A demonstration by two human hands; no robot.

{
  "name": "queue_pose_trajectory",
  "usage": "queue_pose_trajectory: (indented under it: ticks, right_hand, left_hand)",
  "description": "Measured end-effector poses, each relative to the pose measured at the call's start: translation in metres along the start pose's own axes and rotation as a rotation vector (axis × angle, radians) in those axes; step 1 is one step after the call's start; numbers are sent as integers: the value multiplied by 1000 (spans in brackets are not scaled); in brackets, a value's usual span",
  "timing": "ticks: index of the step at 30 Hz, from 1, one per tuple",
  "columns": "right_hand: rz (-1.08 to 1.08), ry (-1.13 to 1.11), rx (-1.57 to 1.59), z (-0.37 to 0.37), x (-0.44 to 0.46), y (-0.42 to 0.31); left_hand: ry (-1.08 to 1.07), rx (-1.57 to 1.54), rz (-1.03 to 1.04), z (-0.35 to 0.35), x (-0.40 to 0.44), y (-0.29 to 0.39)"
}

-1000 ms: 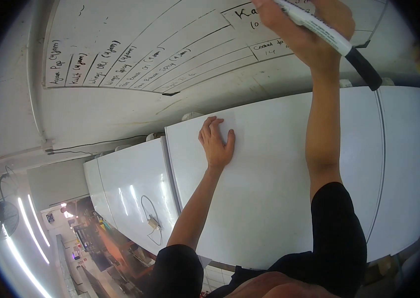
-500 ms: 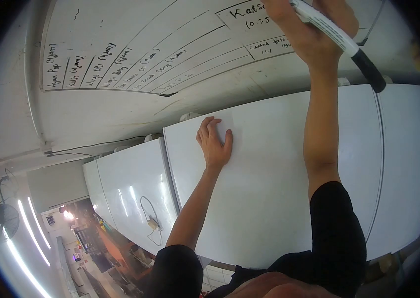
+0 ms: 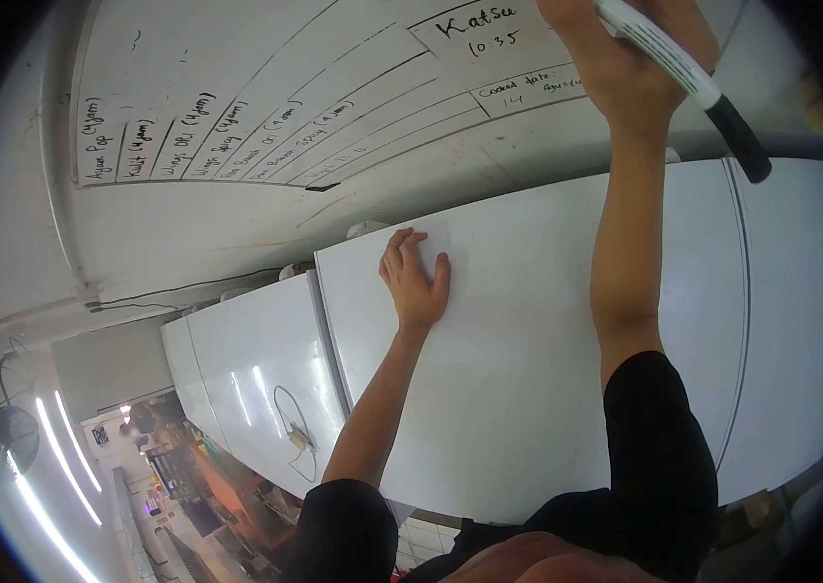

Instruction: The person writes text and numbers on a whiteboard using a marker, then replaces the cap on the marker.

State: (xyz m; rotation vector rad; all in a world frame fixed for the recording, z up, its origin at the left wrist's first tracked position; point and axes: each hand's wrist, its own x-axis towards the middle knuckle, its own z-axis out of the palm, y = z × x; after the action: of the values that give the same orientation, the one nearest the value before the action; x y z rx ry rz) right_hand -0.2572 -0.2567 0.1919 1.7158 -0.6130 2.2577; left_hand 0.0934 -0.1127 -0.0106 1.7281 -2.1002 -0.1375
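Observation:
My left hand (image 3: 413,282) rests with spread fingers on the white lid of a chest freezer (image 3: 499,360), near its back edge. At the top of the view my right hand (image 3: 630,63) is closed around a white marker (image 3: 669,56) with a black end pointing down to the right. That hand is up against the whiteboard (image 3: 382,53), partly cut off by the frame edge. "Katsu" and "10:35" stand in black just left of it, with a cooked date below. The marker's writing tip is out of view.
Another white freezer (image 3: 256,360) stands to the left, with a cable and plug (image 3: 300,442) on its lid. A further white lid (image 3: 800,321) lies at the right. A fan (image 3: 9,439) and a kitchen area show at the lower left.
My right hand has shifted right along the whiteboard with the marker, and the whole word "Katsu" and the "10:35" now show. My left hand stays on the lid.

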Motion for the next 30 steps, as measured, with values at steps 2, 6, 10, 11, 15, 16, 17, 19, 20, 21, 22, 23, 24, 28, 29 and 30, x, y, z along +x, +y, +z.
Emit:
queue_pose_trajectory:
  ticks: [2, 6, 10, 11, 15, 16, 17, 19, 20, 21, 22, 23, 24, 28, 29, 30]
  right_hand:
    - [-22, 33, 11, 7, -2, 4]
    - [-192, -36, -114, -2, 1, 14]
    - [45, 41, 43, 1, -1, 6]
    - [195, 45, 82, 3, -1, -11]
    - [-71, 28, 7, -3, 0, 14]
    - [-146, 20, -18, -3, 0, 18]
    - [-126, 9, -24, -5, -1, 17]
    - [-101, 40, -21, -10, -3, 20]
    - [-99, 81, -11, -14, -3, 26]
    - [-76, 114, 8, -18, -5, 28]
    - [-53, 146, 27, -20, -2, 25]
    - [-8, 169, 56, -23, -1, 16]
    - [46, 180, 73, -23, -1, 14]
    - [118, 166, 51, -23, -5, 15]
    - [13, 140, -1, -23, -2, 22]
    - [-43, 113, -45, -24, -1, 24]
  left_hand:
    - [-1, 2, -1, 1, 0, -1]
    - [3, -8, 5, 1, 0, -1]
    - [-1, -9, 1, 1, 1, -1]
    - [-7, -13, -6, 1, 0, -1]
    - [-13, -12, -9, 0, 0, 0]
    - [-10, -8, -5, 0, 0, 0]
    - [-6, -10, -4, 0, 0, 0]
    - [0, -16, 1, 0, 0, 1]
    - [-4, -19, -3, 0, 1, 1]
    - [-7, -23, -7, 0, 1, 2]
    - [-9, -26, -12, 0, 0, 1]
    - [-7, -22, -9, 0, 0, 0]
    - [-5, -17, -5, 1, 0, -1]
    - [-12, -19, -16, 1, -1, 0]
    - [-15, -12, -17, 1, 0, 1]
    - [-16, -4, -19, 0, 0, 1]
